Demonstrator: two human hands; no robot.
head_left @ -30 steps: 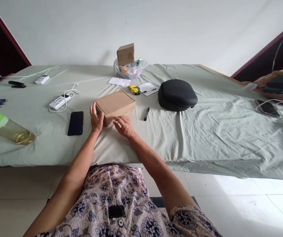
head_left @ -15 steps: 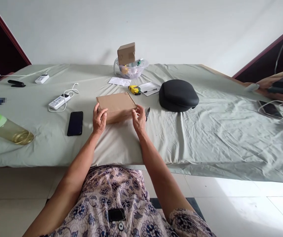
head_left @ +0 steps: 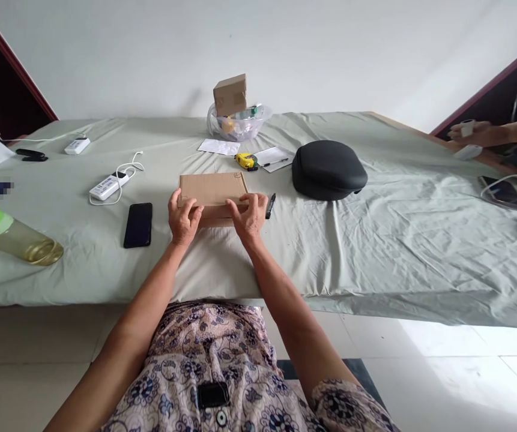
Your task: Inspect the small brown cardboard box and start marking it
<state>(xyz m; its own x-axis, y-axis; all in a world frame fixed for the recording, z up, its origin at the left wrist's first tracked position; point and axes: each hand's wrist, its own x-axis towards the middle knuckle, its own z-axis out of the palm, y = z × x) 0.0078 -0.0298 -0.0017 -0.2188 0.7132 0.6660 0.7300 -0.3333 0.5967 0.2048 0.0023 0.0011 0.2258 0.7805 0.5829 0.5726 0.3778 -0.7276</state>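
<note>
A brown cardboard box (head_left: 214, 187) sits on the cloth-covered table in front of me, its lid down. My left hand (head_left: 184, 217) grips its near left corner, thumb at the front edge and fingers along the side. On the near right corner, my right hand (head_left: 247, 217) has its thumb at the front edge of the lid and its fingers over the top and side. Just right of that hand lies a black pen (head_left: 270, 206). A black smartphone (head_left: 138, 225) rests to the left of the box.
Behind the box are a yellow tape measure (head_left: 245, 161), papers (head_left: 219, 146) and a clear plastic basket (head_left: 251, 127) bearing a smaller carton (head_left: 230, 95). A black case (head_left: 329, 170) is at right; a power strip (head_left: 107, 186) and bottle (head_left: 24, 237) at left. Other people's hands show at both edges.
The box has turned to sit squarer to me. My right thumb has moved left along its front edge. At far left, another person's hands now hold a white sheet.
</note>
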